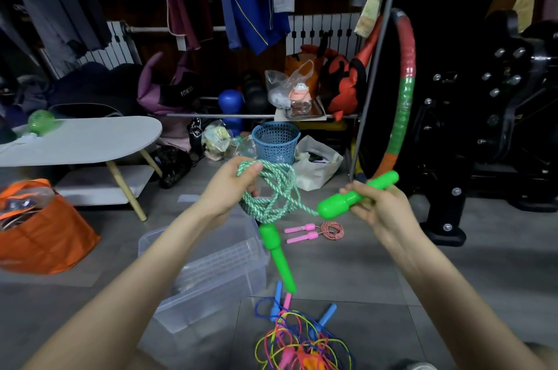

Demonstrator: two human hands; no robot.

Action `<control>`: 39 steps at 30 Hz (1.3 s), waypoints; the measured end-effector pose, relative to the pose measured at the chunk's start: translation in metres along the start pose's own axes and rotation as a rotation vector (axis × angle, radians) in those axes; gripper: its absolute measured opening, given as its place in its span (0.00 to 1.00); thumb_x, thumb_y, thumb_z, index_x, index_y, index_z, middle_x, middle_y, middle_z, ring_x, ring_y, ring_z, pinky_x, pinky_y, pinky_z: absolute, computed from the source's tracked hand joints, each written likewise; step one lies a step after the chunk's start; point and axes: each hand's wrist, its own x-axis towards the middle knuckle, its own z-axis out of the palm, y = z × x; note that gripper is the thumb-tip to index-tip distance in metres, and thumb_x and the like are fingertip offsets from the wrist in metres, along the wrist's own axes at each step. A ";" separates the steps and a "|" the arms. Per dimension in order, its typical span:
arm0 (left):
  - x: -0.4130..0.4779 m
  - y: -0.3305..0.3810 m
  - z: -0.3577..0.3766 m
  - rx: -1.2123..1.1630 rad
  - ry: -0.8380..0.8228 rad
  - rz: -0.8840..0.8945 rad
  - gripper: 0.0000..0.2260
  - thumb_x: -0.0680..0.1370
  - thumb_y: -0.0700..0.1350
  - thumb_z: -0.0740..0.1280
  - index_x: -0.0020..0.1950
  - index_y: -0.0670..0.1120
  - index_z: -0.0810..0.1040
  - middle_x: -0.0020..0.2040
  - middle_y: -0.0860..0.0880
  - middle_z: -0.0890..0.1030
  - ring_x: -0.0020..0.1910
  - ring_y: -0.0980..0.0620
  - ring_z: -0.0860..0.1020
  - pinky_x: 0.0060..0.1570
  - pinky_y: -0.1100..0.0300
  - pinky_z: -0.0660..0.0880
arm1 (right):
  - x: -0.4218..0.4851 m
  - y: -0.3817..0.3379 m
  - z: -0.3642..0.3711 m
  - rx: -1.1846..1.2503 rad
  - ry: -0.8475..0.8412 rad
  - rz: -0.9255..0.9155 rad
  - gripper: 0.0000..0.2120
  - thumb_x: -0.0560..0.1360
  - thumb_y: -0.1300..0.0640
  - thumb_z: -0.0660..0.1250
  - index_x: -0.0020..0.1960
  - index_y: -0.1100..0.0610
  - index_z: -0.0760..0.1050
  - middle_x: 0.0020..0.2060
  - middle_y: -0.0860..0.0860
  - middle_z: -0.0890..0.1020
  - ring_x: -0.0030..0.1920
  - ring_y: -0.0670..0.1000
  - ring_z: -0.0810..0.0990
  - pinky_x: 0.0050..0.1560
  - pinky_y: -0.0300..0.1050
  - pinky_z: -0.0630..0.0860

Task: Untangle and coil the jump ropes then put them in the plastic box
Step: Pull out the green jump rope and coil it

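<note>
Green rope [273, 188] coils gripped by left hand [229, 185]; right hand [376, 208] grips handle [335, 205]; plastic box [211, 288] below.

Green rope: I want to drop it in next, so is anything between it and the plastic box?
Nothing visible does. The green rope, coiled in the left hand, hangs above the plastic box, whose top looks open. One handle dangles beside the box; the right hand holds the other.

Tangled ropes [305, 345] cut off below
</note>
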 end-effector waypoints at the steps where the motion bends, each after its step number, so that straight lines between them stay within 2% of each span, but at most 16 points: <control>1: 0.001 0.001 -0.004 0.002 0.010 0.016 0.10 0.79 0.44 0.62 0.53 0.37 0.72 0.28 0.50 0.67 0.25 0.59 0.70 0.40 0.53 0.72 | 0.003 0.003 -0.009 0.019 0.029 0.132 0.04 0.74 0.66 0.65 0.45 0.62 0.70 0.35 0.60 0.81 0.32 0.53 0.83 0.31 0.46 0.81; 4: 0.002 0.006 -0.006 0.004 -0.019 0.059 0.09 0.79 0.44 0.62 0.52 0.39 0.73 0.27 0.54 0.68 0.26 0.59 0.70 0.40 0.55 0.74 | 0.002 0.020 -0.023 -0.091 0.018 0.515 0.10 0.75 0.56 0.66 0.45 0.64 0.72 0.30 0.61 0.82 0.29 0.55 0.83 0.28 0.49 0.81; 7: 0.000 0.014 -0.002 -0.027 -0.061 0.084 0.06 0.79 0.44 0.61 0.51 0.42 0.73 0.25 0.56 0.69 0.27 0.59 0.69 0.39 0.57 0.74 | 0.000 0.030 -0.028 -0.451 -0.062 0.656 0.24 0.72 0.40 0.64 0.46 0.64 0.74 0.29 0.58 0.83 0.28 0.53 0.83 0.29 0.45 0.80; 9: -0.002 0.019 0.000 -0.037 -0.092 0.107 0.04 0.79 0.43 0.61 0.48 0.44 0.73 0.24 0.56 0.69 0.27 0.59 0.69 0.40 0.57 0.74 | -0.003 0.026 -0.027 -0.868 -0.090 0.563 0.30 0.71 0.33 0.60 0.41 0.62 0.75 0.27 0.56 0.82 0.28 0.52 0.82 0.33 0.44 0.79; 11: -0.004 0.025 0.002 -0.035 -0.108 0.133 0.03 0.79 0.42 0.61 0.48 0.45 0.74 0.26 0.56 0.69 0.27 0.59 0.69 0.38 0.60 0.75 | -0.003 0.019 -0.021 -1.276 0.007 0.229 0.31 0.70 0.29 0.57 0.37 0.59 0.76 0.31 0.53 0.83 0.36 0.53 0.83 0.44 0.46 0.79; 12: -0.006 0.026 0.003 -0.037 -0.118 0.146 0.03 0.79 0.42 0.61 0.48 0.45 0.74 0.27 0.55 0.69 0.28 0.58 0.69 0.37 0.61 0.75 | -0.004 0.013 -0.014 -1.323 0.052 0.000 0.30 0.68 0.29 0.57 0.40 0.56 0.77 0.38 0.52 0.84 0.44 0.52 0.83 0.50 0.46 0.77; 14: -0.007 0.028 0.008 -0.059 -0.153 0.158 0.03 0.79 0.42 0.61 0.49 0.45 0.74 0.30 0.51 0.69 0.28 0.57 0.69 0.37 0.62 0.75 | -0.007 0.002 0.008 -1.034 -0.071 -0.262 0.35 0.63 0.28 0.62 0.59 0.52 0.74 0.53 0.49 0.81 0.57 0.47 0.77 0.61 0.47 0.71; 17: -0.008 0.026 0.016 -0.107 -0.200 0.169 0.07 0.77 0.48 0.65 0.50 0.47 0.75 0.33 0.48 0.71 0.30 0.56 0.70 0.38 0.56 0.74 | -0.004 -0.001 0.041 -0.639 -0.451 -0.121 0.51 0.58 0.32 0.73 0.73 0.50 0.58 0.63 0.48 0.75 0.63 0.45 0.73 0.67 0.45 0.67; 18: -0.008 0.025 0.018 -0.109 -0.194 0.171 0.08 0.76 0.51 0.66 0.51 0.48 0.75 0.33 0.49 0.73 0.30 0.55 0.71 0.39 0.54 0.74 | -0.003 0.000 0.050 -0.546 -0.530 -0.067 0.48 0.61 0.38 0.75 0.73 0.53 0.58 0.62 0.50 0.76 0.62 0.47 0.75 0.66 0.46 0.68; 20: -0.008 0.022 0.020 -0.061 -0.159 0.189 0.09 0.74 0.53 0.64 0.52 0.52 0.74 0.34 0.51 0.75 0.32 0.56 0.73 0.40 0.54 0.73 | -0.002 0.000 0.061 -0.344 -0.590 -0.035 0.29 0.70 0.58 0.73 0.66 0.64 0.67 0.53 0.57 0.80 0.53 0.54 0.79 0.59 0.49 0.74; 23: -0.008 0.016 0.020 0.160 -0.112 0.249 0.09 0.78 0.50 0.63 0.58 0.55 0.69 0.37 0.52 0.74 0.33 0.56 0.73 0.44 0.54 0.72 | -0.002 -0.003 0.068 -0.258 -0.514 -0.062 0.15 0.71 0.73 0.65 0.56 0.62 0.72 0.43 0.56 0.80 0.45 0.54 0.79 0.52 0.49 0.76; 26: -0.007 0.010 0.022 0.241 -0.085 0.219 0.12 0.78 0.50 0.63 0.60 0.52 0.67 0.37 0.56 0.73 0.36 0.54 0.74 0.46 0.56 0.70 | -0.003 -0.001 0.066 -0.379 -0.496 -0.106 0.14 0.73 0.71 0.64 0.58 0.64 0.71 0.40 0.53 0.79 0.40 0.50 0.78 0.44 0.45 0.77; 28: -0.005 0.008 0.022 0.080 -0.078 0.113 0.17 0.74 0.56 0.67 0.58 0.50 0.71 0.36 0.53 0.76 0.38 0.53 0.76 0.48 0.55 0.71 | -0.005 -0.002 0.064 -0.370 -0.522 -0.068 0.13 0.74 0.71 0.62 0.59 0.67 0.70 0.34 0.52 0.78 0.33 0.48 0.75 0.36 0.41 0.75; 32: -0.006 0.004 0.016 -0.280 -0.223 -0.084 0.30 0.68 0.66 0.66 0.57 0.43 0.78 0.50 0.42 0.82 0.54 0.47 0.78 0.64 0.45 0.69 | -0.006 -0.018 0.062 -0.227 -0.609 -0.022 0.09 0.76 0.72 0.57 0.52 0.63 0.71 0.27 0.49 0.73 0.26 0.45 0.70 0.33 0.39 0.71; 35: -0.006 -0.004 0.017 -0.312 -0.286 -0.124 0.24 0.71 0.65 0.61 0.54 0.49 0.79 0.46 0.53 0.83 0.48 0.55 0.78 0.58 0.53 0.71 | -0.005 -0.027 0.061 -0.205 -0.636 -0.018 0.10 0.76 0.72 0.54 0.47 0.61 0.71 0.28 0.50 0.68 0.26 0.46 0.65 0.31 0.39 0.68; 39: -0.009 -0.016 0.017 -0.248 -0.415 -0.205 0.30 0.72 0.68 0.57 0.55 0.44 0.75 0.46 0.44 0.79 0.44 0.48 0.76 0.52 0.54 0.71 | -0.002 -0.040 0.058 -0.210 -0.668 -0.006 0.09 0.76 0.72 0.54 0.51 0.63 0.70 0.27 0.49 0.67 0.26 0.46 0.64 0.30 0.39 0.67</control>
